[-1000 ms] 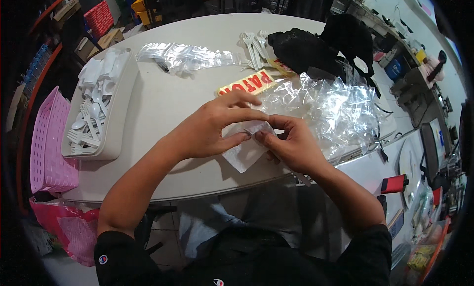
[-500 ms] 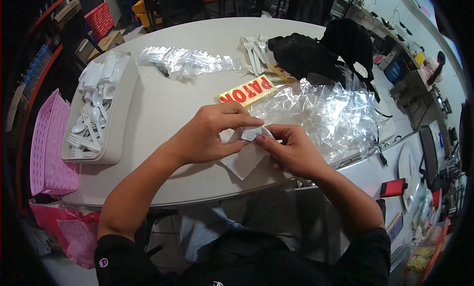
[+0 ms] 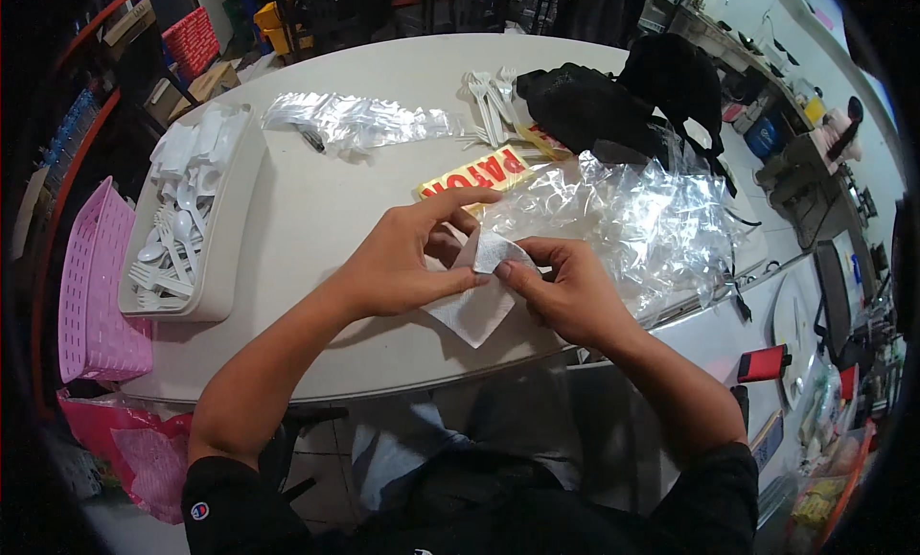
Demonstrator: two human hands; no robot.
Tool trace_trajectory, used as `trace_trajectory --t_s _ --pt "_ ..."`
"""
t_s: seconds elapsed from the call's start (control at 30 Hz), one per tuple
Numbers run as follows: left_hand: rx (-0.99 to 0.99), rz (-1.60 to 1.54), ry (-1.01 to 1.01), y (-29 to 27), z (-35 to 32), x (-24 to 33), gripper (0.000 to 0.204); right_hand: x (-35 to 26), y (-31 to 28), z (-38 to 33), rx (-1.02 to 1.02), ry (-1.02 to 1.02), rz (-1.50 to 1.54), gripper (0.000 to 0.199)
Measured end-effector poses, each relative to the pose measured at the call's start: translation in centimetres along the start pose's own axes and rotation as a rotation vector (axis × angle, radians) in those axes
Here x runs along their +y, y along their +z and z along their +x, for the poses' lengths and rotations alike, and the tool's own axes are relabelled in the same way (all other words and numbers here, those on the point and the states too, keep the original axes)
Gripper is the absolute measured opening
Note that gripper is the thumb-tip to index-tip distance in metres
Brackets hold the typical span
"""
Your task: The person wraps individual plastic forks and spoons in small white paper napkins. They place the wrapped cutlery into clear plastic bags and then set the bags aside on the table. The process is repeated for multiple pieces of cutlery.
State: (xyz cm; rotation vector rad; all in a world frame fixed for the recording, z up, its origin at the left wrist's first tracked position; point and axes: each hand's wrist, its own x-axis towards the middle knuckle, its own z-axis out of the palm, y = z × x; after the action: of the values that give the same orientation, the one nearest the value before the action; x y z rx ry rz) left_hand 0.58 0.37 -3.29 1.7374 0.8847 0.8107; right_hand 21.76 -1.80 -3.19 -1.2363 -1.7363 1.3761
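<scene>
Napkin pinched between both hands at counter's near edge

Fingers of both hands close on a white paper napkin that lies at the near edge of the round white counter. The left hand presses its thumb on the napkin's left side, index finger stretched out above it. The right hand pinches the napkin's upper folded part between thumb and fingertips, so the fold stands up between the two hands while the lower corner lies flat on the counter, pointing toward the person.

Just beyond the hands lies a yellow and red flat packet, and to the right a heap of crumpled clear plastic wrappers touches the right hand's far side. Farther back sit a strip of clear wrappers, loose white plastic forks and a black bag. At the left stands a grey tray filled with white plastic cutlery, with a pink basket beside it off the counter's edge.
</scene>
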Motion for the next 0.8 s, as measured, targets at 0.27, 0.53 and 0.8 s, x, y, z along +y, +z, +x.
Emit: trace_trajectory --t_s 0.27,0.53,0.8 --pt "-0.064 0.553 0.273 -3.0 -0.1 1.0 0.076 -0.9 -1.2 0.1 -0.063 0.205 0.112 0.026" --pt "-0.035 0.514 0.479 -0.8 -0.4 1.0 0.045 -0.8 -1.4 0.1 -0.203 0.301 0.233 0.027" --pt "0.065 0.344 0.470 0.7 -0.1 0.0 0.020 -0.7 -0.4 -0.4 -0.160 0.187 0.239 0.019"
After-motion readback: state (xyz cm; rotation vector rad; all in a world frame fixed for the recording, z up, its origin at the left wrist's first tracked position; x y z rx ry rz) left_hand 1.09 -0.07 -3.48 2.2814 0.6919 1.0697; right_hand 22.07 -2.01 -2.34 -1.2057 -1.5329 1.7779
